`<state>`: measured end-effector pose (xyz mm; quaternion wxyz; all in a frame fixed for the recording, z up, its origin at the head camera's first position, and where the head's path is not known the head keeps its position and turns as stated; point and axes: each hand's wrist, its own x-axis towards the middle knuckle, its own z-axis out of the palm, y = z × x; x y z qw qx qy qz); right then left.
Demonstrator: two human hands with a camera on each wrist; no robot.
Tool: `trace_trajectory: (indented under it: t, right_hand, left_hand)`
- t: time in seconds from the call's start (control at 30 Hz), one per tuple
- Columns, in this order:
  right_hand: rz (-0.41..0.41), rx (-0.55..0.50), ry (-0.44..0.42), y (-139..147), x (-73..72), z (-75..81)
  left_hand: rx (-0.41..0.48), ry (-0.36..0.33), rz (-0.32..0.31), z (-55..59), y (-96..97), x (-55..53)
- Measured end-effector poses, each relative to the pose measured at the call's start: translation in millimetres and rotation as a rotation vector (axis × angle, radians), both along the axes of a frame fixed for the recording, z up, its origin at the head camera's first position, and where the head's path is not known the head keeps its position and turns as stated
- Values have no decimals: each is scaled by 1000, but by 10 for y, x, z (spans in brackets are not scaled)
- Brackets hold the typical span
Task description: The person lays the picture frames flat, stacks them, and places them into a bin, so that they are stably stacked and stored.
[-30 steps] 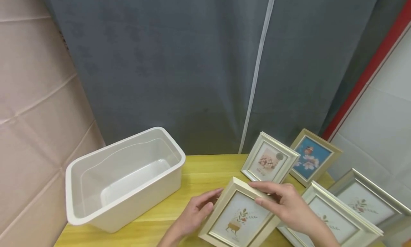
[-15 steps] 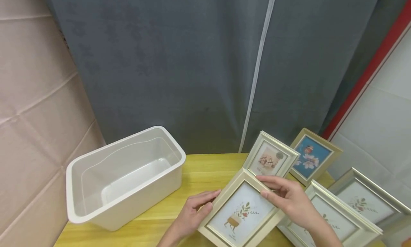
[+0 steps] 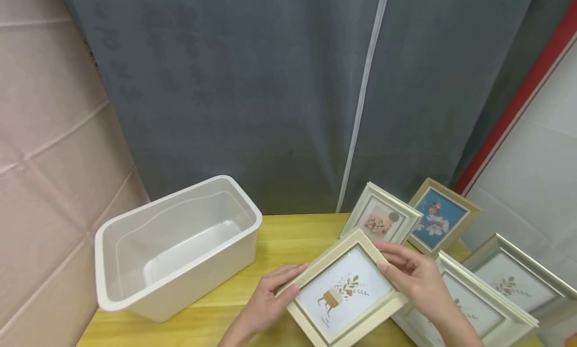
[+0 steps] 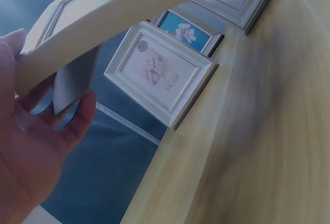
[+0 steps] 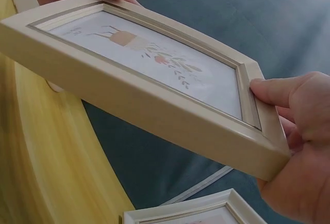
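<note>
A cream picture frame (image 3: 347,289), with a print of a plant in a brown legged pot, is held tilted between both hands. My left hand (image 3: 272,297) grips its left edge, thumb at the front and fingers behind. From the left wrist view, a dark stand flap (image 4: 77,79) juts from its back beside the fingers of that hand (image 4: 36,136). At the upper right side my right hand (image 3: 416,282) pinches the frame; its thumb (image 5: 278,91) presses the front border. Behind the held frame stands a smaller pale frame (image 3: 378,219) with pink blossoms, its lower part hidden.
On the left of the wooden table (image 3: 284,237) sits a white plastic bin (image 3: 212,282) with nothing in it. A tan frame (image 3: 437,219) with a blue picture stands at the back right. Nearer, a pale frame (image 3: 478,307) overlaps a silver one (image 3: 514,282). A grey curtain (image 3: 248,86) hangs behind.
The held frame has risen and turned clockwise, and now overlaps the blossom frame's lower part. My right hand moved right with it; the left hand has closed its thumb onto the frame's edge.
</note>
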<state>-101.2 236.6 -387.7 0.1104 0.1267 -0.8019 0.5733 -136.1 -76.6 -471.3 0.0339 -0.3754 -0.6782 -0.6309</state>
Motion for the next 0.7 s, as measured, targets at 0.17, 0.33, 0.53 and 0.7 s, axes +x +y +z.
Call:
trace_trajectory:
  t: [0.17, 0.33, 0.53, 0.7]
  right_hand:
    - [-71, -53, -84, -8, 51, -49]
    - [-161, -86, -158, -39, 69, -106]
    - [-213, -167, -294, -109, 111, -236]
    - [-253, -199, -331, -225, 160, -385]
  left_hand:
    - [60, -50, -25, -25, -2, -8]
    - [77, -112, -4, -47, -28, -23]
    - [22, -233, 73, -65, -115, -43]
    - [23, -371, 82, -97, -203, -78]
